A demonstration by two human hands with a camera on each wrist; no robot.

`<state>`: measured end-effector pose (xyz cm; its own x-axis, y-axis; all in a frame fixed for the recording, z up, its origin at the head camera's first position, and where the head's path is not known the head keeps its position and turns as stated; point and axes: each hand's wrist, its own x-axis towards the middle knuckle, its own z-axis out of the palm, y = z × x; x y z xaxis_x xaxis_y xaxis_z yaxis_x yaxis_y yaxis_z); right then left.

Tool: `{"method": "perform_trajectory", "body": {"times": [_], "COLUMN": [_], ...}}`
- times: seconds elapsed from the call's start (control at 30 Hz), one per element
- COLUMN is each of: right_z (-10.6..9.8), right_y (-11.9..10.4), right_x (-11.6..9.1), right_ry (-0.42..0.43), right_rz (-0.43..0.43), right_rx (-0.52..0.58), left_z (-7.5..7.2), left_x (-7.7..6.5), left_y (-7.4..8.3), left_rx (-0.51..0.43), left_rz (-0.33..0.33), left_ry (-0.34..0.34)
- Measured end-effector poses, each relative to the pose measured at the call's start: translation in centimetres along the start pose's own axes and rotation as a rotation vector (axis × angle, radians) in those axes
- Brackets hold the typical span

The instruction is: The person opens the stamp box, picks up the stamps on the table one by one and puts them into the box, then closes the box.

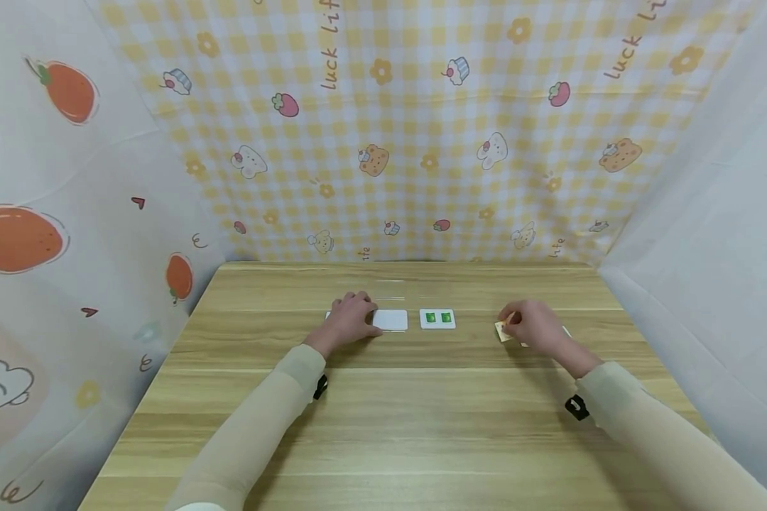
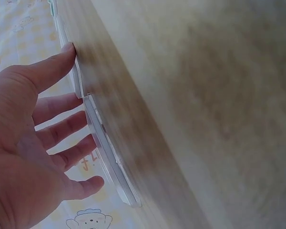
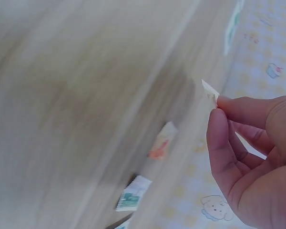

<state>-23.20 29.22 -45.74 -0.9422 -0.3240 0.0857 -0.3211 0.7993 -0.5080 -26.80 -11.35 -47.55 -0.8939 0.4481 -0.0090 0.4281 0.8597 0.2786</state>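
My left hand point(image 1: 351, 318), its fingers spread and fairly straight, rests at the left end of a flat white card point(image 1: 390, 320). Thumb and forefinger touch its edges. In the left wrist view a clear-edged card point(image 2: 109, 152) lies beside the other fingers. To the right, my right hand point(image 1: 532, 328) pinches a small stamp point(image 3: 209, 94) between thumb and forefinger, raised over the table. Below it in the right wrist view lie a stamp with an orange print point(image 3: 159, 143) and one with a green print point(image 3: 133, 193), both with toothed edges.
Between the hands lies a white card with two green squares point(image 1: 437, 318). All sit on a wood-grain table point(image 1: 409, 426) with a printed yellow-check cloth point(image 1: 383, 128) hanging behind it. White cloths hang at both sides.
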Motion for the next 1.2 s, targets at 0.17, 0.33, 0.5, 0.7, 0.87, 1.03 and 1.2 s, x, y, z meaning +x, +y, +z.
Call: {"method": "perform_trajectory", "body": {"times": [0.17,0.33,0.5,0.7,0.87,1.03,1.2], "right_z": [-0.4,-0.3,-0.1,0.5,0.9,1.5,2.1], "right_y": [-0.8,-1.6,-1.9,-2.4,-2.9,-3.6,-4.8], "right_x": [0.1,0.2,0.3,0.5,0.7,1.2,1.8], "right_ry": [0.029,0.039,0.048,0.045,0.048,0.055,0.058], "right_rz": [-0.002,0.016,0.021,0.022,0.008,-0.018,-0.016], "right_rx": [0.031,0.059,0.079,0.117,0.132,0.142,0.179], "left_z": [-0.1,-0.3,-0.2,-0.1,0.1,0.3,0.2], "left_x": [0.1,0.2,0.3,0.3,0.3,0.3,0.3], "left_y": [0.1,0.2,0.4,0.3,0.2,0.1,0.2], "left_rx": [0.01,0.02,0.038,0.065,0.065,0.074,0.073], "left_rz": [0.005,0.013,0.024,0.012,0.016,0.01,-0.003], "left_ry": [-0.006,-0.006,-0.01,-0.002,-0.006,-0.018,-0.013]}}
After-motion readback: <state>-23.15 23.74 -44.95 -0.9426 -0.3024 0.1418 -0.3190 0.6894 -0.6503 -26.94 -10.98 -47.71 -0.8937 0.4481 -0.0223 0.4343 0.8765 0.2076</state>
